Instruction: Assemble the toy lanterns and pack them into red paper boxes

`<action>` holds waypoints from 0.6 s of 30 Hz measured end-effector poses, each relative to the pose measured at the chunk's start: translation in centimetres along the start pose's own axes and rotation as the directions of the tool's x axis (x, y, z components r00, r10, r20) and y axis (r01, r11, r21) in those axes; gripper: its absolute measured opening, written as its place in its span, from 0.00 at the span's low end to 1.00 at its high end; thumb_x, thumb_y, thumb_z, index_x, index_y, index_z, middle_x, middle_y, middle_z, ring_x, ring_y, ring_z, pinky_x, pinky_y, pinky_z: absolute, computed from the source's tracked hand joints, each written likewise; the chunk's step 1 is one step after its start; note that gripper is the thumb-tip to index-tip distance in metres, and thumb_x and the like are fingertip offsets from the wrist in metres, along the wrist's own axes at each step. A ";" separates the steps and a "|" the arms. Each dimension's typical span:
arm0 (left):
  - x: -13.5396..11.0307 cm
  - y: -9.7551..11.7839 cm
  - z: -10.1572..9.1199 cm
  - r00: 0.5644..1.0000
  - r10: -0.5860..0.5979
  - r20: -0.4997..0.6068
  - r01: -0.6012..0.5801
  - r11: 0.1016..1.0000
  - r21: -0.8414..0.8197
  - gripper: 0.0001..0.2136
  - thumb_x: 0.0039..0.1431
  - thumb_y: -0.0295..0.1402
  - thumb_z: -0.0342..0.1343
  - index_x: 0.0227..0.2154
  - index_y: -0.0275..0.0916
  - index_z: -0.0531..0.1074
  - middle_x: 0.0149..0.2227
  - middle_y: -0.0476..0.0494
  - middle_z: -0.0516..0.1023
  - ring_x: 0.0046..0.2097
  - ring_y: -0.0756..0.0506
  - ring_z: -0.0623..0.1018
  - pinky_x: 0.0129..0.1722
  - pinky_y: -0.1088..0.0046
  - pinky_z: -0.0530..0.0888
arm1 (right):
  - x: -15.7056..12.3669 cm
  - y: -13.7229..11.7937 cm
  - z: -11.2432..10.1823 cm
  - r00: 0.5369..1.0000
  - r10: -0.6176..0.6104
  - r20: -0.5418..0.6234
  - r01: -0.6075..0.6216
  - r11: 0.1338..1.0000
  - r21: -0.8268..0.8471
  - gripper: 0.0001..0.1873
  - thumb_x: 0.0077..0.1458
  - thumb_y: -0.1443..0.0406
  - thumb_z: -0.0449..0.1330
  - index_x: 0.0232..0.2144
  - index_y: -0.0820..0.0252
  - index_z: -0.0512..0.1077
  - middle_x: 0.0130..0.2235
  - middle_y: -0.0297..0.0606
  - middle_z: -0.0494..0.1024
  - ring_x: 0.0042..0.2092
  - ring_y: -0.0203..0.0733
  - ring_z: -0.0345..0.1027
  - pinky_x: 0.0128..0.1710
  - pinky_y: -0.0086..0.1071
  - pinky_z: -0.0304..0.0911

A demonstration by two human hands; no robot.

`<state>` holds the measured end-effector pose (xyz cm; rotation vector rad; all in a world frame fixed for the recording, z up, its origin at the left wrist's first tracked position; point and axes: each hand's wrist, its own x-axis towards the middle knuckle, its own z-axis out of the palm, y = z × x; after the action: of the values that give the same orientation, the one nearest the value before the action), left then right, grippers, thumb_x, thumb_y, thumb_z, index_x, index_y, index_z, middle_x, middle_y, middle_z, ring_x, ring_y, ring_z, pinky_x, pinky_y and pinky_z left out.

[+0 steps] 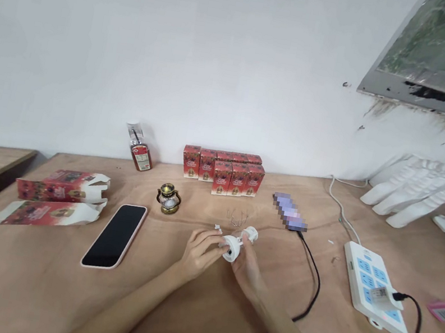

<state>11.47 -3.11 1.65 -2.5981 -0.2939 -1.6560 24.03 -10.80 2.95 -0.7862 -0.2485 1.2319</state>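
Both of my hands meet at the middle of the wooden table (36, 283) on a small white plastic lantern piece (231, 247). My left hand (200, 252) pinches its left side with curled fingers. My right hand (246, 265) grips it from below and the right. A second white round part (251, 233) sits right behind it, and I cannot tell whether the two are joined. Thin wire bits (237, 218) lie just beyond. A finished small brass lantern (168, 199) stands to the left.
A black phone in a pink case (115, 235) and two flattened red cartons (55, 199) lie at left. Several red boxes (224, 171) and a tilted bottle (140, 148) stand by the wall. A white power strip (373, 285) with black cables, a blurred-out device (289, 212) and white plaster pieces (415, 187) are at right.
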 end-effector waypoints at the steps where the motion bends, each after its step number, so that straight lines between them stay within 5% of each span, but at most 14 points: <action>1: -0.2 -0.2 0.5 1.000 -0.001 0.001 0.001 1.000 0.008 0.04 0.58 0.26 0.57 0.32 0.41 0.75 0.34 0.49 0.79 0.44 0.48 0.75 0.43 0.70 0.66 | 0.5 0.2 -0.4 0.999 -0.039 0.006 0.039 0.999 -0.011 0.13 0.45 0.56 0.67 0.29 0.56 0.70 0.32 0.30 0.76 0.35 0.35 0.68 0.33 0.28 0.65; 10: -1.0 -2.2 2.3 0.998 0.052 0.030 -0.053 0.997 0.054 0.04 0.60 0.28 0.55 0.32 0.41 0.74 0.33 0.50 0.80 0.44 0.48 0.75 0.44 0.69 0.64 | 3.6 1.6 -1.7 0.982 -0.185 0.019 0.186 0.977 -0.102 0.19 0.41 0.51 0.67 0.27 0.56 0.68 0.31 0.31 0.75 0.34 0.39 0.68 0.35 0.33 0.65; 18: -0.7 -3.3 2.1 0.998 0.026 0.063 -0.031 0.996 0.087 0.05 0.60 0.30 0.54 0.31 0.41 0.74 0.31 0.50 0.78 0.41 0.49 0.74 0.42 0.70 0.63 | 4.8 1.7 -1.2 0.985 -0.171 0.025 0.173 0.979 -0.105 0.18 0.39 0.51 0.68 0.26 0.56 0.68 0.29 0.29 0.73 0.32 0.36 0.65 0.33 0.29 0.64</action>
<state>12.44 0.30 -0.08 -2.5795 -0.3232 -1.5199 25.09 -6.73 -0.16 -0.8294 -0.3898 1.0682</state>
